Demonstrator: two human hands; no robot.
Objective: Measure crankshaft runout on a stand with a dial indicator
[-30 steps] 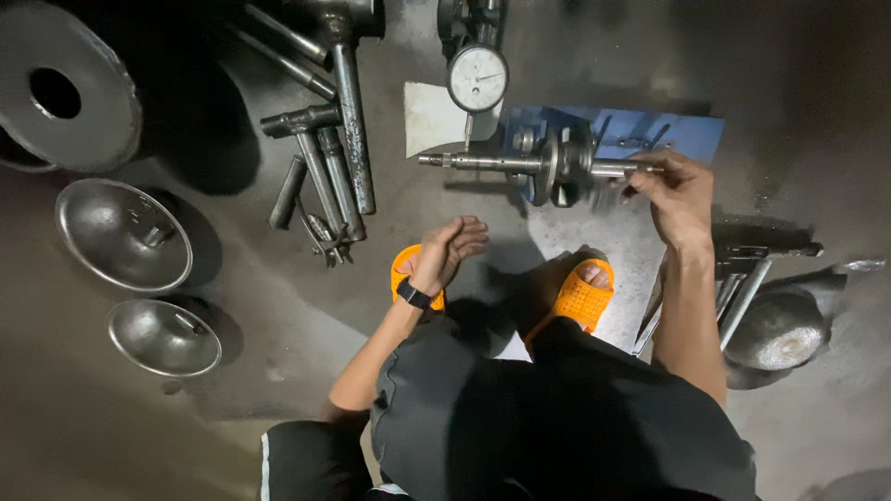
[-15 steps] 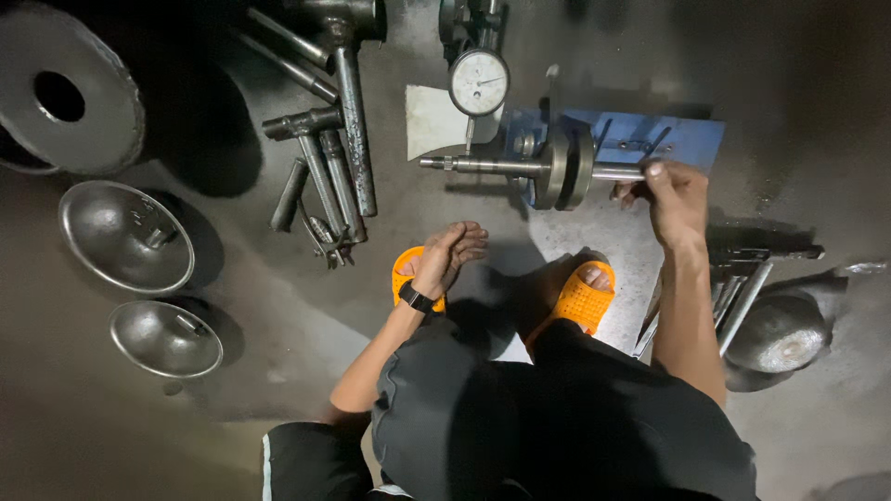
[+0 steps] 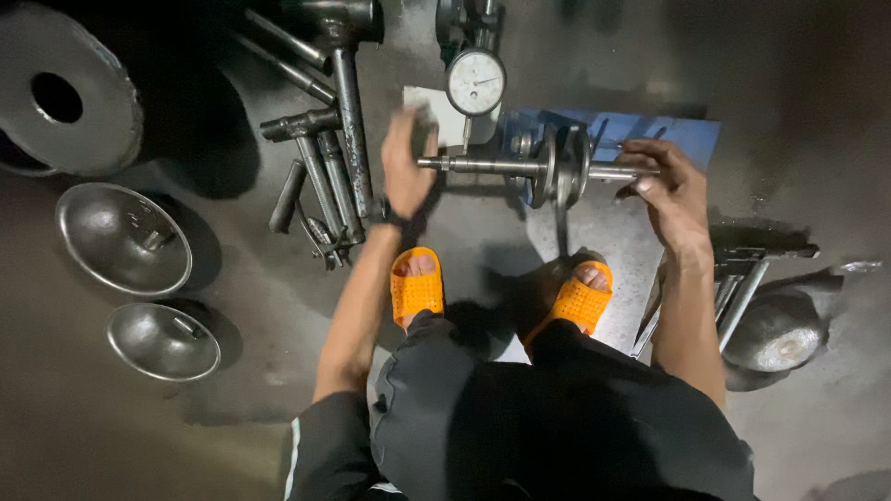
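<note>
A steel crankshaft (image 3: 548, 169) lies level across a fixture on the floor, with a round dial gauge (image 3: 476, 82) standing just behind its left shaft. My right hand (image 3: 666, 190) grips the right shaft end. My left hand (image 3: 405, 165), blurred and with fingers spread, hovers by the left shaft tip; whether it touches it I cannot tell. A blue board (image 3: 668, 132) lies under the right end.
Long steel tools and sockets (image 3: 329, 176) lie left of the crankshaft. Two metal bowls (image 3: 123, 237) (image 3: 163, 340) and a heavy disc (image 3: 56, 93) sit far left. Another bowl (image 3: 775, 331) and rods lie at right. My feet in orange slippers (image 3: 416, 283) stand below the shaft.
My left hand has risen from near my foot up to the left tip of the crankshaft. My right hand stays on the right shaft end.
</note>
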